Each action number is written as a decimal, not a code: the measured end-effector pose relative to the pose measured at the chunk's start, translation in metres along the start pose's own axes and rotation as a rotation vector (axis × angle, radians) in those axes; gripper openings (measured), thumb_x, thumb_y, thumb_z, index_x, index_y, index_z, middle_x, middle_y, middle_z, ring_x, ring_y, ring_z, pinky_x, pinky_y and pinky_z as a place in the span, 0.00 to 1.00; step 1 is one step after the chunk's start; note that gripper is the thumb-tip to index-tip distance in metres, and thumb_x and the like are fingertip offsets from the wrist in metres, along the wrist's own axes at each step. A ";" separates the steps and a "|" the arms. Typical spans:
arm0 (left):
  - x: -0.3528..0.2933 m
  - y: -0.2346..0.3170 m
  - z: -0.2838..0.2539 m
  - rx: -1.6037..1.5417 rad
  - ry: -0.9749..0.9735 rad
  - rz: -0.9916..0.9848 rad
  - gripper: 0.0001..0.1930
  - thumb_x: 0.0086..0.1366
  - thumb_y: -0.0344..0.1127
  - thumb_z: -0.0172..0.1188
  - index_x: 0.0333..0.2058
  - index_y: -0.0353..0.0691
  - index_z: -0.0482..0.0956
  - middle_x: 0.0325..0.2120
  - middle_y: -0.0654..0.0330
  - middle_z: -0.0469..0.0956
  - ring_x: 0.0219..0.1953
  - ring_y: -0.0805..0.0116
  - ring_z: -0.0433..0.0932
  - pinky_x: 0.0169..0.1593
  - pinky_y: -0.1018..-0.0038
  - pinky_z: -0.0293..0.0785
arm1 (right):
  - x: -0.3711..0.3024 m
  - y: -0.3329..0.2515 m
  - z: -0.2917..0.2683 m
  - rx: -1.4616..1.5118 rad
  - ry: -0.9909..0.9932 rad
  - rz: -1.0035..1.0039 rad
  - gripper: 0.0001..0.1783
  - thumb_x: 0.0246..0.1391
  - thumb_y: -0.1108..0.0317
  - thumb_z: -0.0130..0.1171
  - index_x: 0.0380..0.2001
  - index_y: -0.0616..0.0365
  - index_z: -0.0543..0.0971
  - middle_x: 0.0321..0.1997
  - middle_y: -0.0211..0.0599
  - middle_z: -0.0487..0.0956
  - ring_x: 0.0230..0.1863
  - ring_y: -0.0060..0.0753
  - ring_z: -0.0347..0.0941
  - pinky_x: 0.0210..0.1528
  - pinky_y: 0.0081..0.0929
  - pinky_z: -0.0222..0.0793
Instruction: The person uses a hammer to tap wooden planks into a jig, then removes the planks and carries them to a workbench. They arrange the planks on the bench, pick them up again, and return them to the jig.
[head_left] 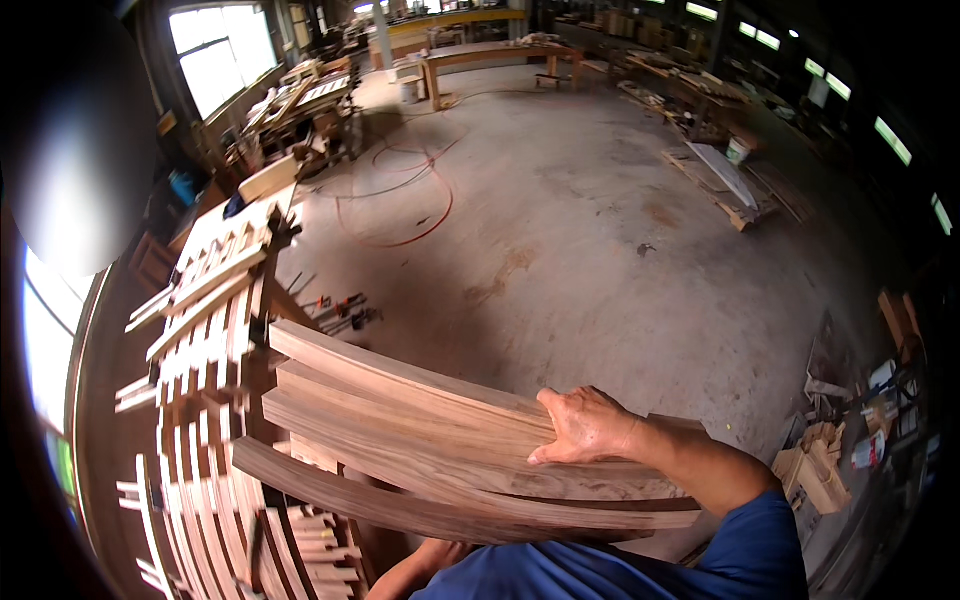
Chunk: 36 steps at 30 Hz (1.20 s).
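Observation:
Across my front lies a bundle of long brown wooden boards (400, 432), side by side and slightly uneven at their left ends. My right hand (588, 425) is closed over the bundle's far edge, thumb and fingers bent onto the wood. At the near side, close to my body, my left hand (447, 552) is against the lowest board; its fingers are hidden by the wood. The boards' left ends reach over a workbench loaded with several pale, slatted wooden frame pieces (200, 450).
Orange-handled clamps (345, 312) and a red hose (445, 215) lie on the concrete floor (560, 220). Wood offcuts (815, 465) and a white bucket (868, 450) stand at the right. Farther off are a wooden workbench (490, 52) and a low stack of panels (725, 180).

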<state>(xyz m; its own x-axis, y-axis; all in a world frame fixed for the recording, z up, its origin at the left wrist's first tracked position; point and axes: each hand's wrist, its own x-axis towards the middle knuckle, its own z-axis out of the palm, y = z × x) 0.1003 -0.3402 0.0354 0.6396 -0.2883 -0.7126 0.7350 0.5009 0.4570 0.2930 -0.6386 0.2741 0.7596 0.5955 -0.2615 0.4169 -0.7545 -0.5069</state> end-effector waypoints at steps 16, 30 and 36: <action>0.325 0.297 0.178 0.106 0.001 -0.021 0.28 0.78 0.54 0.49 0.69 0.47 0.72 0.69 0.56 0.73 0.69 0.50 0.71 0.70 0.53 0.70 | 0.321 0.270 -0.258 -0.002 0.036 -0.146 0.37 0.44 0.48 0.81 0.39 0.70 0.74 0.31 0.60 0.84 0.40 0.62 0.84 0.46 0.48 0.79; 0.640 0.608 0.289 0.104 -0.014 -0.051 0.28 0.78 0.54 0.49 0.69 0.47 0.71 0.69 0.56 0.73 0.69 0.50 0.71 0.71 0.53 0.70 | 0.645 0.480 -0.482 -0.047 0.003 -0.075 0.38 0.44 0.47 0.81 0.41 0.70 0.75 0.33 0.61 0.84 0.41 0.64 0.84 0.49 0.48 0.80; 0.760 0.775 0.345 0.209 -0.088 -0.099 0.29 0.78 0.54 0.49 0.69 0.47 0.71 0.69 0.56 0.73 0.69 0.50 0.71 0.71 0.52 0.70 | 0.762 0.541 -0.595 -0.075 0.062 0.034 0.38 0.45 0.47 0.79 0.44 0.71 0.76 0.37 0.64 0.85 0.45 0.65 0.84 0.52 0.49 0.80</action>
<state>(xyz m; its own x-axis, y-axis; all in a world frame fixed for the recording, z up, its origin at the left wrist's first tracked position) 1.2336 -0.4527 0.0319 0.5730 -0.4023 -0.7141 0.8195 0.2897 0.4944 1.3944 -0.7572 0.2894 0.8025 0.5525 -0.2252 0.4248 -0.7941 -0.4347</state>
